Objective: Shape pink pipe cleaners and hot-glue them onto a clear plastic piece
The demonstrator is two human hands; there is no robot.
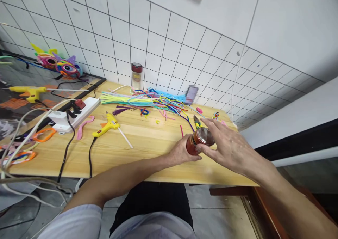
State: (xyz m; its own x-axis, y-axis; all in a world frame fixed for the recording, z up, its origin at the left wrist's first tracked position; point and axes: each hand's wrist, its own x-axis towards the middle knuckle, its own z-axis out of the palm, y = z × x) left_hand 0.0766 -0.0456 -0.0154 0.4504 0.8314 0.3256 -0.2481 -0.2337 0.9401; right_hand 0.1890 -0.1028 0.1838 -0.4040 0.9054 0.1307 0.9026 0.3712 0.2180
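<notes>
The reddish-brown bottle (190,145) is in front of me, above the near part of the table, its top end toward my right. My left hand (182,151) is wrapped around its body and holds it. My right hand (229,143) is spread wide about the shiny round top (206,136), thumb at the rim; overlap and glare keep me from telling whether it is clamped there, or whether that disc is a cap.

I judge the step in hand to be work at the bottle's top, one hand steadying and the other turning or seating. The next move seems to call for a firm left hold and even right-hand pressure, so the body doesn't twist.

Just beyond my grip lie the pliers (197,122); farther off and to its left is a heap of chenille stems (126,98), with a glass bottle (136,77) behind. Well left of my grip are a yellow hot-glue gun (107,126) and a white power strip (84,114), all on the pale wooden tabletop (148,165). Past everything rises a white wall (163,48) with black grid lines; below my grip is grey floor (200,218).
</notes>
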